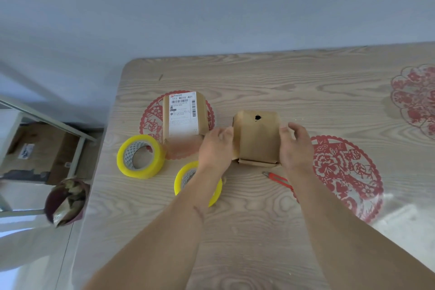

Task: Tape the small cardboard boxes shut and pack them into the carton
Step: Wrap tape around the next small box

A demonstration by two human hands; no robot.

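A small cardboard box (257,139) with a punctured top is held mid-table between the left hand (215,148) and right hand (297,146), fingers apparently curled against its sides. Untaped, its near flap could spring open if pressure is released.

Red papercuts (348,172) on table (259,231); bin (67,202) beside.
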